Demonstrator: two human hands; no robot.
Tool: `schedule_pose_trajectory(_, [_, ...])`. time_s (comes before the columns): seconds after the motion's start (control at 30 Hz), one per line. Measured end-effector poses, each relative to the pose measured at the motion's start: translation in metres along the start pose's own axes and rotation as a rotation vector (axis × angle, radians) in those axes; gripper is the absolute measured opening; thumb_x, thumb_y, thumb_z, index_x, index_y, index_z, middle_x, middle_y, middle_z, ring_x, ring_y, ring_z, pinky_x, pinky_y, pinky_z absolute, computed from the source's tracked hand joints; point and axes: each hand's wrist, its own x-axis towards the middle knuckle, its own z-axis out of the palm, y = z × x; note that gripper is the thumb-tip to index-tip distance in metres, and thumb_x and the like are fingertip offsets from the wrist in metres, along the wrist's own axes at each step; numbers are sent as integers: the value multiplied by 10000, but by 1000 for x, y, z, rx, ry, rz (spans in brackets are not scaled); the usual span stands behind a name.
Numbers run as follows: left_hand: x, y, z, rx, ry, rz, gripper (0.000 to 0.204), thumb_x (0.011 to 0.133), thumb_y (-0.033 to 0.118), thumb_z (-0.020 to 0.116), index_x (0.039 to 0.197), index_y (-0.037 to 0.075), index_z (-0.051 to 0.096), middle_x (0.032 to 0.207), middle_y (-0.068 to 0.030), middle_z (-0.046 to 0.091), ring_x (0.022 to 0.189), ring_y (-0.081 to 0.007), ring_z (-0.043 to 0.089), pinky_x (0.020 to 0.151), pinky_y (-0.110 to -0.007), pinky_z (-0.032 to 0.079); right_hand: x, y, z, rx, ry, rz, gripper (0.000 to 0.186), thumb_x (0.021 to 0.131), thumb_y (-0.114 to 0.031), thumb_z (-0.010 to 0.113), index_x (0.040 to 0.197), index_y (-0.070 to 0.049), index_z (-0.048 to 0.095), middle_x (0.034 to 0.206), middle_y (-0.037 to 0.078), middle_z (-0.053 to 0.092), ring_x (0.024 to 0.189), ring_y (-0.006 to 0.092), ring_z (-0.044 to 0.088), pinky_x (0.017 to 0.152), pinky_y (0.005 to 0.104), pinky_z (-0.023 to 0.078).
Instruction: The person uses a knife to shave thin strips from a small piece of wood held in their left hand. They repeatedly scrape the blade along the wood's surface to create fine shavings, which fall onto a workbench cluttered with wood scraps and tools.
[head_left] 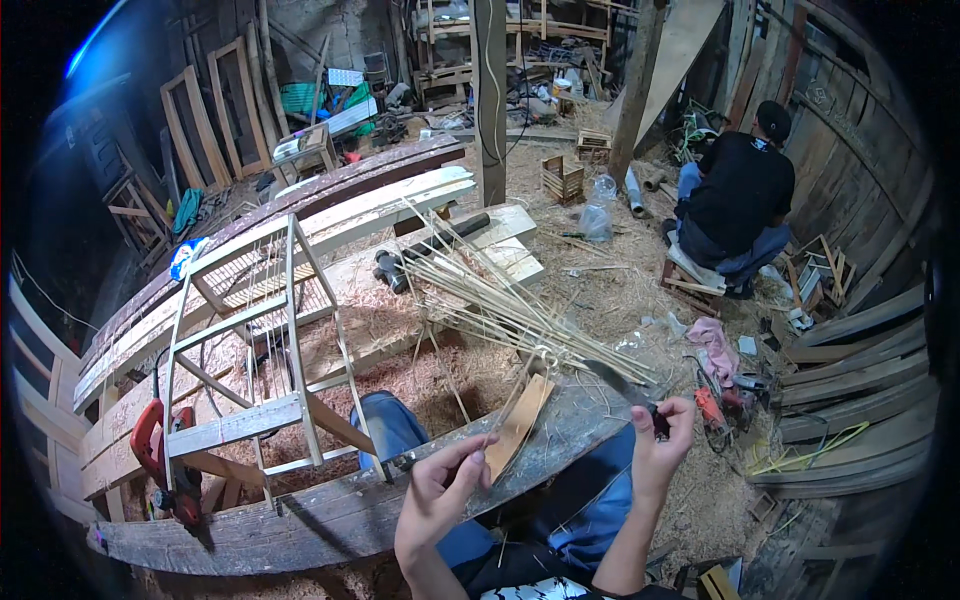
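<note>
In my right hand (pixel 662 447) is a knife (pixel 618 384), its dark handle in my closed fingers and its blade pointing up and left. My left hand (pixel 445 490) is closed in a pinch at the lower end of a flat tan strip (pixel 521 423); what sits between the fingertips is too small to make out. Just beyond both hands, a loose bundle of thin pale sticks (pixel 500 305) lies across the bench (pixel 350 522). To the left stands a slatted wooden frame (pixel 235 418) with thin sticks set in it.
A hammer (pixel 392 272) lies behind the frame, among shavings. A red power tool (pixel 150 440) rests at the bench's left end. On the right, a person in black (pixel 745 190) sits low, facing away. Wooden posts (pixel 490 110) rise beyond the bench. Curved boards (pixel 850 400) are stacked at right.
</note>
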Motion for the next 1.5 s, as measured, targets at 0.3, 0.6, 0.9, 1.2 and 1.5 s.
schedule_pose_trajectory(0.3, [15,-15,16,-46,-118,13,206,990,89,575,1140,-49,604,865,-79,690,673,-57,575,571,-186,437,-30,-57,33,228,-478,15,447,782,-339,841,1028,-39,620,862,46,632,772,129,631,687,270,507])
schedule_pose_trajectory(0.6, [20,-33,21,0,-304,-72,192,982,105,601,1083,-57,620,861,-50,677,757,-66,609,666,-207,490,-27,-39,26,414,-326,313,184,857,-107,769,864,24,640,874,23,651,785,69,570,689,234,467])
schedule_pose_trajectory(0.9, [18,-39,7,89,-359,-103,241,984,101,592,1139,-82,607,896,-68,659,824,-108,629,765,-256,517,-17,-42,19,425,-182,376,207,890,-159,754,836,9,647,792,-15,617,710,36,501,632,207,403])
schedule_pose_trajectory(1.2, [13,-38,-1,21,-273,-75,215,983,101,593,1113,-70,601,877,-51,648,808,-97,615,739,-236,504,-27,-38,30,446,-278,325,192,913,-173,724,977,-7,651,867,-2,652,755,54,555,676,222,455])
schedule_pose_trajectory(1.5, [13,-38,5,-161,-44,23,231,972,64,595,1165,-58,630,876,-25,652,744,-53,560,633,-207,447,-34,-73,38,110,-761,-138,433,835,-420,737,1035,-42,663,916,106,679,834,297,654,750,374,496])
